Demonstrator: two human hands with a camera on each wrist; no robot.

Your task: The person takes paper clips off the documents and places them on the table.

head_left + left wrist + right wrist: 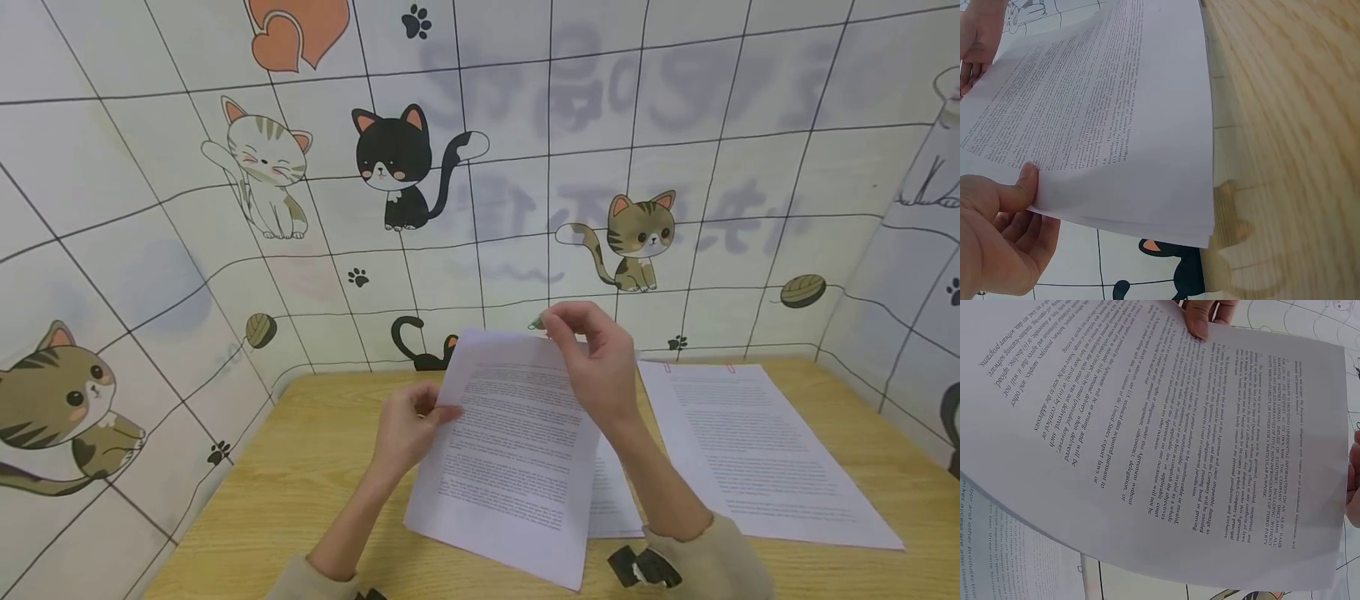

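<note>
In the head view, my left hand [408,425] pinches the left edge of a raised stack of printed sheets [517,433], thumb on the front. The left wrist view shows the layered edges of this stack [1166,187], with my left hand [1004,231] at its side. My right hand [600,358] is at the stack's upper right corner, thumb and forefinger tips together just above the top edge. A small thing seems pinched there; its kind is hidden by the fingers. In the right wrist view, fingers of my right hand [1354,481] appear beside the paper's end.
To the right lies another printed document [757,458] with two red paper clips, one a left clip [667,367], the other a right clip [730,367]. More printed paper [615,500] lies behind the raised stack on the wooden table [247,500]. A cat-patterned wall [510,250] stands behind.
</note>
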